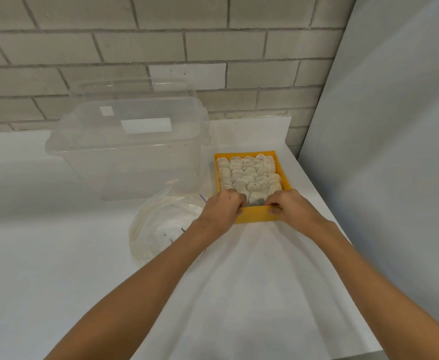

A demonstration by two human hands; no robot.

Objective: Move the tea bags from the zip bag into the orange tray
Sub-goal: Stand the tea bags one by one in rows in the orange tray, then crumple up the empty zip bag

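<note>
While leaning over the white counter point(57, 255), gripping the orange tray point(257, 215) by its near wall with both hands. Curling the left hand point(222, 209) over the near-left corner, with fingers folded down inside the rim. Pinching the same wall with the right hand point(292, 207), pressing the thumb on the outer face and hooking the fingers over the top. Not being able to tell whether any fingertip is also touching the nearest bag between the two hands. Facing, just beyond the grip, tea bags point(249, 172) packed in close rows nearly wall to wall. Passing the left forearm over part of the zip bag point(161, 224), lying slack just left of that hand with pale contents showing through. Looking farther out past the bag at a clear plastic bin point(127, 157) and its lid point(135, 89), propped against the brick wall point(161, 48).
</note>
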